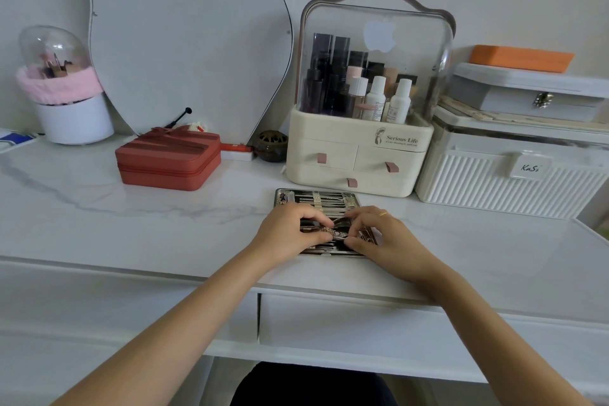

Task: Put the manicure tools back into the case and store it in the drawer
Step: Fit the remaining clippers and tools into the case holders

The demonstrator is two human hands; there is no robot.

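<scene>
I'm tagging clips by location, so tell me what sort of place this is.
Most likely a dressing table at home: a curved mirror leans on the wall, a clear-lidded cosmetics organizer holds bottles, and an open manicure case lies on the white marble-look tabletop.

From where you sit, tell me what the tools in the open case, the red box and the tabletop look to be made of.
Tools: likely polished steel; thin, silvery, glinting against the dark lining of the case.
Red box: probably faux leather, matte; a zip seam round the side and a bow on the lid.
Tabletop: marble or marble-look slab; glossy white with grey veins, which one I cannot tell.
</scene>
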